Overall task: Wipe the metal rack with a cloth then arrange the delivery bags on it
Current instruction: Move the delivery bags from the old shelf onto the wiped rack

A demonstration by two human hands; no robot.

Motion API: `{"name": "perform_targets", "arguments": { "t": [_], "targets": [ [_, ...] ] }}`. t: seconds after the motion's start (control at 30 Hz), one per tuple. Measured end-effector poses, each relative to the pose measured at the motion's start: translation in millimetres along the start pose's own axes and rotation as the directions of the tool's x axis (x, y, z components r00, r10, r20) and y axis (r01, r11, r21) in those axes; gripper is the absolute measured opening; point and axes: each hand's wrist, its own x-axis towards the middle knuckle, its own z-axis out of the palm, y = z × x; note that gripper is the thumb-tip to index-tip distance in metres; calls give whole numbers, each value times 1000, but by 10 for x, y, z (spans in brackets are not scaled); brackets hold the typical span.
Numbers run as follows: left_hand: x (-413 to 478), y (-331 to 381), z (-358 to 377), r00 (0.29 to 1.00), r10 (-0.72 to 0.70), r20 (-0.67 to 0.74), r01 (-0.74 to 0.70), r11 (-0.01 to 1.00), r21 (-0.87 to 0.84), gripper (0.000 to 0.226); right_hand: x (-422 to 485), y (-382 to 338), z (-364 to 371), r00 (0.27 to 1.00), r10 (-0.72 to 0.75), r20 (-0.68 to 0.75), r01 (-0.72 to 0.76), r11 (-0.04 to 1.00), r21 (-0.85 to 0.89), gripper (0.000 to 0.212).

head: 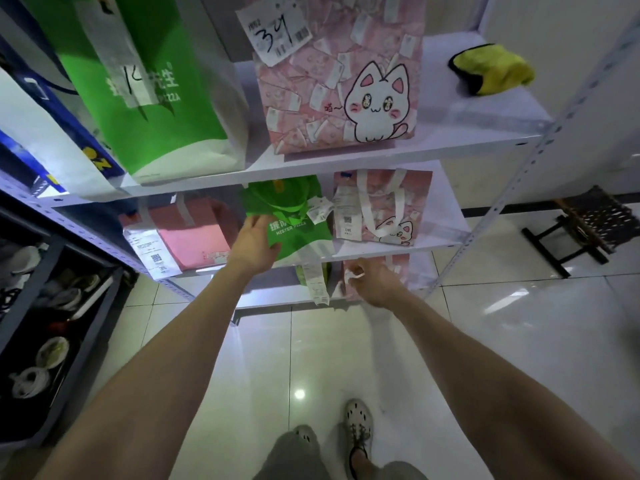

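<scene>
Looking down the front of the metal rack [381, 152], I record three white shelves in view. On the upper shelf a tall green bag [156, 98] with a slip marked 14 stands at the left, and a large pink cat bag [346, 81] with a slip marked 34 stands beside it. The yellow cloth [495, 69] lies crumpled at the far right of that shelf, well apart from both hands. On the middle shelf a flat pink bag [194, 240] lies at the left, a small green bag [298, 223] sits in the centre, and a smaller cat bag [381, 209] stands at the right. The left hand [256, 244] grasps the small green bag at its left edge, thumb laid over the printed front. The right hand [372, 280] is lower, at the bottom shelf, with fingers curled and pinching a white strip [353, 271] at the low pink bag [391, 268]; I cannot tell whether that strip is a handle or a paper slip. A long receipt [317, 282] hangs down between the two hands. Left of the rack I note a blue and white bag [52, 147] and a dark unit [86, 327] holding shoes; at the right, a dark stool [588, 223] stands on the tiled floor [519, 341].
</scene>
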Motion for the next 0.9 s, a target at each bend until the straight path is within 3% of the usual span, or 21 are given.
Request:
{"name": "perform_targets", "arguments": {
  "t": [0.2, 0.3, 0.4, 0.5, 0.6, 0.77, 0.9],
  "targets": [
    [276, -103, 136, 955, -277, -106, 246, 939, -240, 83, 174, 23, 10, 999, -36, 26, 37, 999, -18, 26],
    [456, -263, 186, 883, -456, -115, 369, 823, -432, 83, 256, 44, 42, 999, -40, 27, 40, 999, -12, 23],
    [648, -401, 336, 830, -557, -37, 463, 724, -511, 73, 305, 155, 148, 999, -22, 29, 22, 1000, 0, 26],
    [812, -526, 552, 840, -543, 17, 488, 742, -460, 50, 320, 342, 283, 1000, 20, 21, -20, 1000, -5, 30],
    [830, -642, 729, 848, -530, -32, 475, 784, -401, 36, 362, 455, 418, 998, 53, 38, -52, 998, -24, 31],
    [478, -775, 892, 933, -353, -64, 269, 806, -527, 36, 458, 358, 588, 991, 110, -75, -105, 992, 64, 36],
    [31, -923, 885, 935, -349, -63, 254, 783, -568, 41, 500, 20, 721, 976, 121, -183, -92, 983, 162, 65]
  ]
}}
